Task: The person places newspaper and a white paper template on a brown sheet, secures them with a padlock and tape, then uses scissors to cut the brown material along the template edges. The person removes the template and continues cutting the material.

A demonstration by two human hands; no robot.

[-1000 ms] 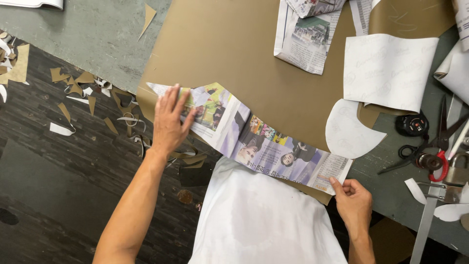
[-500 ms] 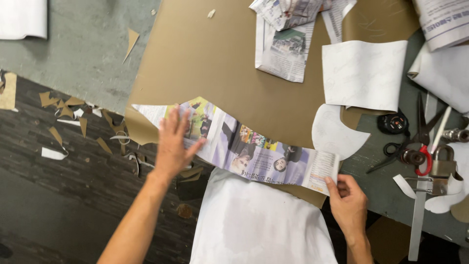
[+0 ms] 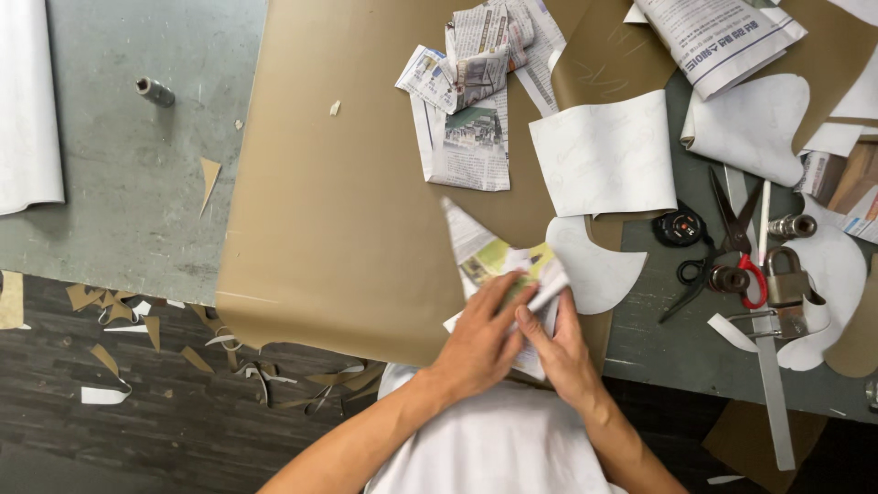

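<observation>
The folded newspaper strip [image 3: 498, 274] lies on the big brown paper sheet [image 3: 347, 183] near the table's [image 3: 137, 183] front edge. The left hand [image 3: 480, 343] and right hand [image 3: 558, 352] both press it flat, fingers curled over its lower end. It looks thin, light and floppy and could tear, so it is best held by its edges. Black scissors [image 3: 722, 242] and a padlock [image 3: 785, 279] lie to the right. No boxes or bowls show.

We see the left hand [image 3: 477, 340] and right hand [image 3: 562, 349] pressing a folded newspaper strip [image 3: 498, 265] on brown paper [image 3: 347, 183], scissors [image 3: 722, 247] nearby on the bench [image 3: 137, 183].
</observation>
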